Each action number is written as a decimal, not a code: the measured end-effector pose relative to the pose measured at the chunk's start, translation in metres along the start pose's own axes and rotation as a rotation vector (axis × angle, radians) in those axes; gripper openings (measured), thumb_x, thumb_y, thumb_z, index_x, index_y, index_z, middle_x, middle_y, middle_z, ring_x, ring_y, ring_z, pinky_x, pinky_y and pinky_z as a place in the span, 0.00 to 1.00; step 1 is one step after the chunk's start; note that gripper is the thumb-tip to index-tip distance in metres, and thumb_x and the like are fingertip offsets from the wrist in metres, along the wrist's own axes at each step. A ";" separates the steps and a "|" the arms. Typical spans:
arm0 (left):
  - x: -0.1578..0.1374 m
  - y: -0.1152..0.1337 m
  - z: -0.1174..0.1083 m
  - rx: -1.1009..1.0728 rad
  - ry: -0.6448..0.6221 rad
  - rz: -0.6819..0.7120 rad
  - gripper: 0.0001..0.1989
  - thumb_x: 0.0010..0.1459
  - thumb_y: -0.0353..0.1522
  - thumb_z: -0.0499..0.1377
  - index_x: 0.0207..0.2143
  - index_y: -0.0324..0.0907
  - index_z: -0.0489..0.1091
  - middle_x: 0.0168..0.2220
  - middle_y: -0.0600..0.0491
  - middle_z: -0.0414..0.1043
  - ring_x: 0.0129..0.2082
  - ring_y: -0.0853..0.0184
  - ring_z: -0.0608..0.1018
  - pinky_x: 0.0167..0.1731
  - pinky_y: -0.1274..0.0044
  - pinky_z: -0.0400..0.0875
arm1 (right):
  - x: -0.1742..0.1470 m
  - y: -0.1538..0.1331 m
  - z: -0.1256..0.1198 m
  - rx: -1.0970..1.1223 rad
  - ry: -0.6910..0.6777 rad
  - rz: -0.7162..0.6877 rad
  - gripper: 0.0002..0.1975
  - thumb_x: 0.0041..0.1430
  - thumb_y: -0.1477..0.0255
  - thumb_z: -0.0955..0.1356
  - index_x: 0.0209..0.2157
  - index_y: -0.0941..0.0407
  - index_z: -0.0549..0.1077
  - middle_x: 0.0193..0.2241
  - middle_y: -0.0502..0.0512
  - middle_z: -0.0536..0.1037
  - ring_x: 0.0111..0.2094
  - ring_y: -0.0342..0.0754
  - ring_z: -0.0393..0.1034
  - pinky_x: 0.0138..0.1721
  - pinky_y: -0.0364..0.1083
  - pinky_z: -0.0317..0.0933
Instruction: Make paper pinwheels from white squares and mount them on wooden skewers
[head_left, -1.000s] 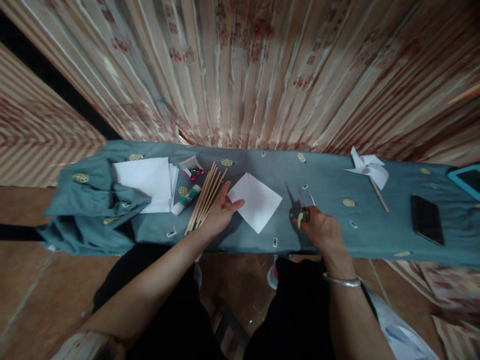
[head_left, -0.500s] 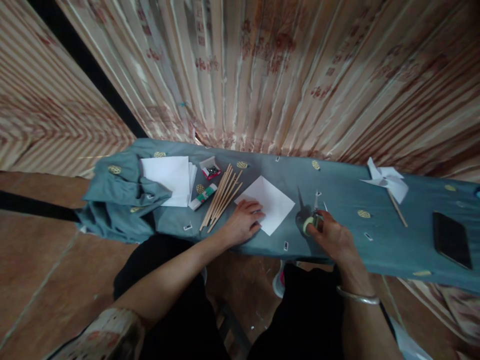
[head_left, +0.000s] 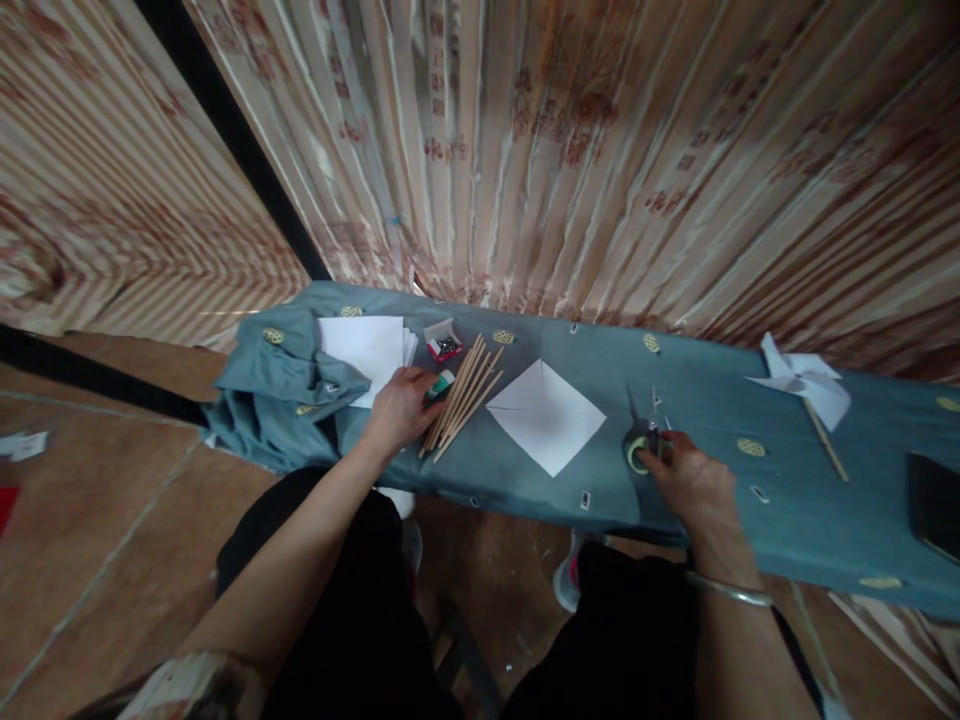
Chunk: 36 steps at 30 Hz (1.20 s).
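My left hand (head_left: 403, 408) has its fingers closed round a green-and-white glue stick (head_left: 439, 386), just left of a bundle of thin wooden sticks (head_left: 466, 395). A square white sheet of paper (head_left: 551, 420), turned cornerwise with a fold line across it, lies flat between my hands. On the right, my right hand (head_left: 690, 475) grips a pair of scissors (head_left: 640, 453) by the pale green handles. Their blades point away from me over the cloth, and part of the handles is hidden by my fingers.
A white paper stack (head_left: 367, 350) lies at the left beside a small red box (head_left: 444, 343) of metal pins. Farther right are a white paper pinwheel (head_left: 806, 380) on a stick and a dark phone (head_left: 934, 495). A blue-green cloth (head_left: 540, 498) covers the narrow table; a striped curtain (head_left: 510, 200) hangs behind.
My left hand has left the square sheet and moved left onto the glue stick. My right hand still holds the scissors. The view has shifted slightly left.
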<state>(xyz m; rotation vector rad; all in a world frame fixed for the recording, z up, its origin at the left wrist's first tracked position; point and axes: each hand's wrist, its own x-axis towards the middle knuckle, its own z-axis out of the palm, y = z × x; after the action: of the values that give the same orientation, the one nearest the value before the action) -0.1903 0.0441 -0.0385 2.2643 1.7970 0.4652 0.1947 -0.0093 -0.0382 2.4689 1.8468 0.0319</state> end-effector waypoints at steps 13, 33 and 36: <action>-0.001 -0.001 -0.006 -0.024 0.015 -0.121 0.17 0.59 0.31 0.56 0.50 0.39 0.72 0.46 0.43 0.76 0.47 0.55 0.77 0.48 0.69 0.70 | -0.002 -0.002 -0.002 0.170 0.215 -0.040 0.18 0.61 0.67 0.65 0.46 0.65 0.75 0.40 0.74 0.80 0.41 0.64 0.76 0.41 0.55 0.65; 0.006 0.112 0.047 -1.466 -0.502 -0.272 0.23 0.39 0.36 0.72 0.39 0.36 0.78 0.34 0.50 0.80 0.31 0.67 0.79 0.32 0.77 0.73 | -0.018 -0.084 -0.001 2.068 -0.505 0.243 0.16 0.37 0.63 0.81 0.26 0.56 0.79 0.22 0.47 0.79 0.23 0.38 0.71 0.26 0.37 0.65; 0.009 0.115 0.053 -1.455 -0.487 -0.324 0.19 0.39 0.35 0.72 0.35 0.36 0.77 0.30 0.52 0.78 0.30 0.67 0.80 0.31 0.77 0.73 | -0.016 -0.085 0.000 2.046 -0.471 0.241 0.16 0.38 0.62 0.81 0.25 0.56 0.78 0.19 0.46 0.77 0.21 0.37 0.69 0.23 0.35 0.63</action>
<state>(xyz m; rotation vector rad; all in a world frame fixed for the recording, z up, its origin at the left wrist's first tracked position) -0.0643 0.0277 -0.0450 0.9230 0.9162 0.7193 0.1086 -0.0004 -0.0429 2.4571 1.1180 -3.3410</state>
